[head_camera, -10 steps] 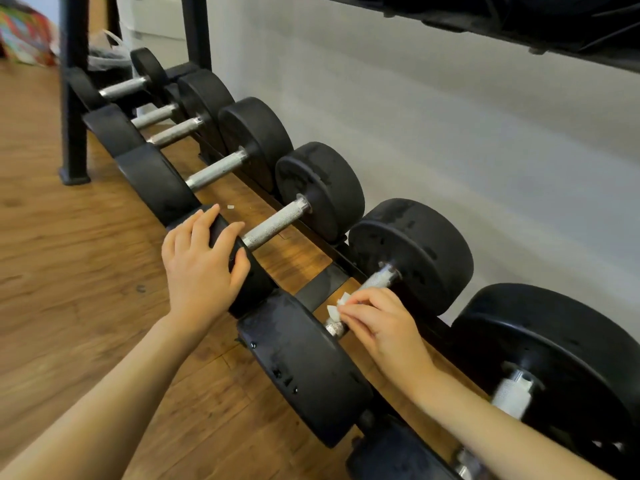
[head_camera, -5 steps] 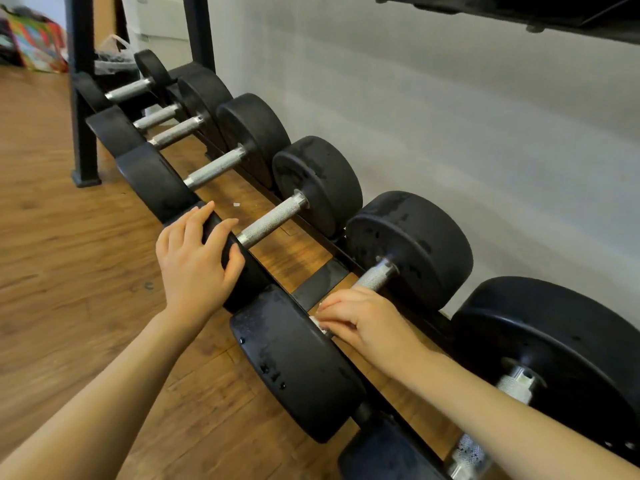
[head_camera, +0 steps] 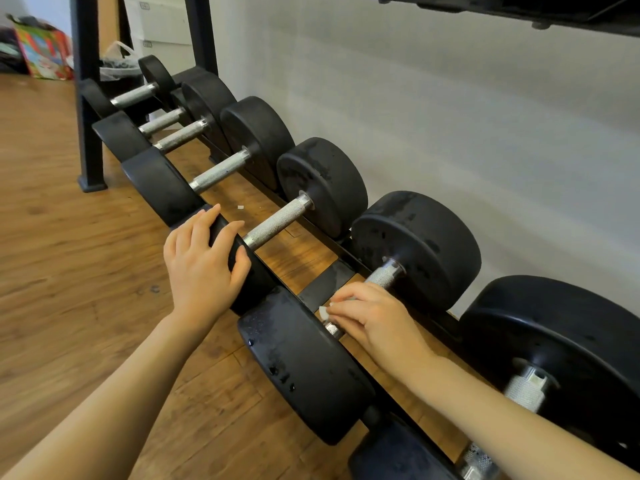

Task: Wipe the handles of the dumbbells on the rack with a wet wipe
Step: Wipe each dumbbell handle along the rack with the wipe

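Several black dumbbells with knurled silver handles lie side by side on a low black rack (head_camera: 327,282). My right hand (head_camera: 374,318) wraps over the handle (head_camera: 386,275) of the second dumbbell from the near end, holding a small white wet wipe (head_camera: 323,311) against its near part. Only a corner of the wipe shows under my fingers. My left hand (head_camera: 202,265) rests flat on the front weight (head_camera: 256,282) of the neighbouring dumbbell, whose handle (head_camera: 277,221) is bare.
A white wall runs right behind the rack, and an upper shelf (head_camera: 519,12) hangs overhead. The rack's black upright post (head_camera: 86,116) stands at the far left on the wood floor. A colourful bag (head_camera: 45,53) and a plastic bag (head_camera: 117,62) sit beyond it.
My right hand slid along the handle toward the near weight with the wipe and has come slightly back. My left hand has stayed on the neighbouring weight.
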### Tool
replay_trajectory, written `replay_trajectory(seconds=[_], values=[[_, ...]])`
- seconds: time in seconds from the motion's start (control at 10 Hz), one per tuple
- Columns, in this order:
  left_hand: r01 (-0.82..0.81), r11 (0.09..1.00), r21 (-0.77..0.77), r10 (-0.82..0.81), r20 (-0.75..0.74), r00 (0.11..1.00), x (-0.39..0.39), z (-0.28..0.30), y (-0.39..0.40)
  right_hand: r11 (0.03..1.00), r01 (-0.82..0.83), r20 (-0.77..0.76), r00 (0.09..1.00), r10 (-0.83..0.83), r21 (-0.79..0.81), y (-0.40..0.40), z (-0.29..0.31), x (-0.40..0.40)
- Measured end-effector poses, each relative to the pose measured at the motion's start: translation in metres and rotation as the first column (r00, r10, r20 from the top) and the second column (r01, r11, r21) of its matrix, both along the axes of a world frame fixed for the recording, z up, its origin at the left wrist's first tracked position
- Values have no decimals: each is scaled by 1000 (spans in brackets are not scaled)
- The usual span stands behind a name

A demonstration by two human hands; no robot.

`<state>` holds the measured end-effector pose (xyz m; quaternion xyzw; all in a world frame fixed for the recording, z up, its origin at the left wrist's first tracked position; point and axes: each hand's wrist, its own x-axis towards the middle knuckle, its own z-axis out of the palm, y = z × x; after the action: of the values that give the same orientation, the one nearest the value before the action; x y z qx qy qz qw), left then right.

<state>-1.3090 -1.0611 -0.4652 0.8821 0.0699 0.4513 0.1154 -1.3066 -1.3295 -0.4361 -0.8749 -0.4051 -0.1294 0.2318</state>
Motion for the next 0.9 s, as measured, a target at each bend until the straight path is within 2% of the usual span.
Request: replay_trajectory(seconds=[0.1,0.2,0.3,0.4,0.5,0.7,0.8,0.9], values=[[1,1000,-2,-1,-8,1000,0,0,0,998,32,-12,999,-31,63,0,-8,-10],[4,1000,-3,-4,-7,1000,0,1,0,1000,-8,-10,1000,8,20,-6,-11,-11],[7,1000,-4,-7,-5,1000,-1,2,-1,997,47,-5,999,-46,69,-10,-10,-8],[6,1000,-8,-6,-9,1000,-1,2,-1,992,43,-61,997,-36,119,-10,-12,-13],[12,1000,-7,-12,-8,1000,-1,2,-1,998,-27,-34,999,29,57,-12,-11,-14],[6,1000,-3,-6,-7,1000,0,2,-1,988,58,21,998,-62,141,-14,-17,-19],[5,1000,0,-5,2,1000,0,2,-1,995,-2,20,1000,0,97,-13,-23,-25],[9,1000,-1,-9,15,1000,0,1,-1,976,81,3,996,-84,202,-15,-20,-22]])
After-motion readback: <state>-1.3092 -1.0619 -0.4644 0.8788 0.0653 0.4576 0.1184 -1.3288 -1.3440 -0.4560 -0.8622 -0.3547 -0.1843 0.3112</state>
